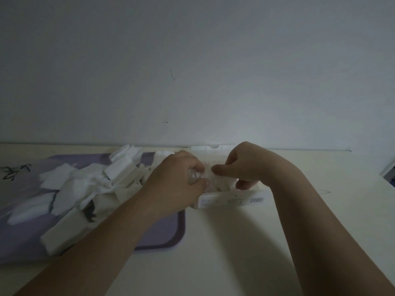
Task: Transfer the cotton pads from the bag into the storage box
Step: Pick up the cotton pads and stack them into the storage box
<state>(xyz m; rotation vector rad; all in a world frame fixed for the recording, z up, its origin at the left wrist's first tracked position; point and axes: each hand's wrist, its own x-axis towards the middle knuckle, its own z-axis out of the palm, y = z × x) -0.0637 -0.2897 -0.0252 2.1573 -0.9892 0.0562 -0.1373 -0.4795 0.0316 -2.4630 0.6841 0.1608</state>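
A white storage box [233,200] with a barcode label on its front wall stands on the cream table, its open lid [208,147] up against the wall. Both hands are over its opening. My left hand [177,180] curls its fingers round a crinkly clear bag [195,175] with white cotton pads inside it. My right hand [243,165] pinches the white pads [210,175] at the bag's other end. A loose heap of square cotton pads [85,184] lies to the left on a purple mat. What is inside the box is hidden by my hands.
The purple mat [162,233] covers the left part of the table [235,242]. Stacked blocks of pads [64,233] lie at its near side. A plain white wall rises right behind the box. A dark object [389,169] shows at the far right edge.
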